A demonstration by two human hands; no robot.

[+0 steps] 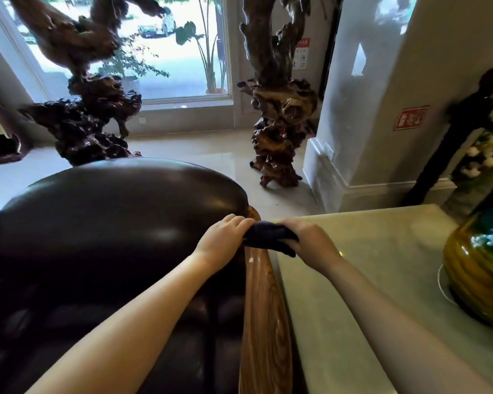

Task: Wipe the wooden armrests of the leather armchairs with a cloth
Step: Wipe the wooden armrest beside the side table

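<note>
We are standing in a tiled lobby, looking over the back of a dark leather armchair [120, 223] toward a window. Our left hand [225, 240] is closing its fingers on the near end of a dark cloth [268, 237], and our right hand [308, 240] is gripping the other end; both are shut on it, stretching it across the wooden armrest [264, 322]. We judge this two-handed hold is meant to wrap the cloth over the rail's rounded top, so that both flanks are being rubbed at once. The cloth is sitting at the far end of the rail, where the wood is meeting the leather back. The grained length nearer us is lying bare and appears still to be wiped. Just right of the armrest a pale stone side table [367, 280] is carrying a glazed vase [478, 277], near enough that our right elbow is risking contact. Carved root sculptures [279, 109] are standing well apart.
</note>
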